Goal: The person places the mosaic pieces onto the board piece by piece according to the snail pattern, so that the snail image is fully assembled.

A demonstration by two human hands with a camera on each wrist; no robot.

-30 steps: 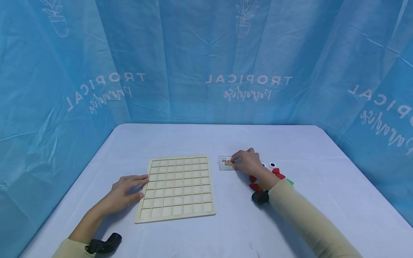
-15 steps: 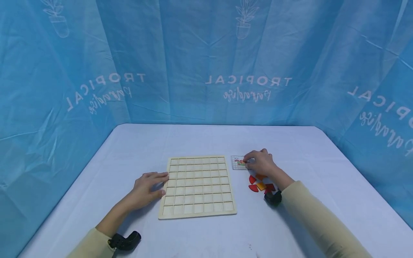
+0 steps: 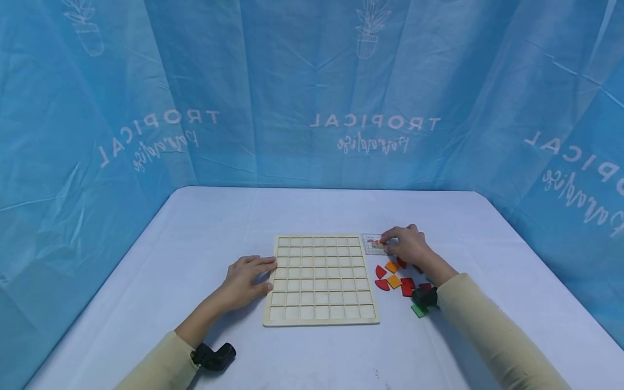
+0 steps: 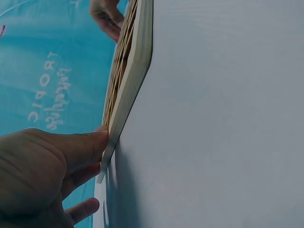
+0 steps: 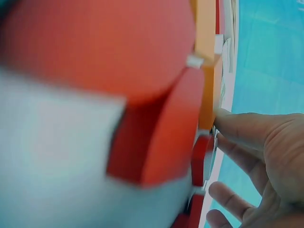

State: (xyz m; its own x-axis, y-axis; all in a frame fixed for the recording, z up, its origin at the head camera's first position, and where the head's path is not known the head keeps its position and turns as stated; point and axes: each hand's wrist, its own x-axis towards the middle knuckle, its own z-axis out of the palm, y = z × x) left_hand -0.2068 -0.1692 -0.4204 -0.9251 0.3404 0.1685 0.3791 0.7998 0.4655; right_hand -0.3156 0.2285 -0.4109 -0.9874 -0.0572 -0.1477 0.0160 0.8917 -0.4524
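Observation:
A pale wooden grid board [image 3: 322,323] lies flat mid-table. My left hand [image 3: 246,281] touches its left edge with extended fingers and thumb. In the left wrist view, the thumb [image 4: 90,140] meets the board's side. Just beyond the board's upper right corner is a small picture card [image 3: 368,245] printed with a grid. My right hand [image 3: 411,246] holds that card at its right part between thumb and index finger, covering some of it. In the right wrist view, the other fingers [image 5: 230,197] are spread apart.
Near the right hand lie red quarter-round pieces [image 3: 381,272], orange squares [image 3: 394,281], red pieces [image 3: 407,290] and a green piece [image 3: 418,310]. The right wrist's black camera [image 3: 426,297] hides some. A blue printed curtain [image 3: 312,81] surrounds the white table [image 3: 312,360].
My left hand and the board have slid to the right across the table. The right hand has moved right with the card, and more of the coloured pieces now show below it.

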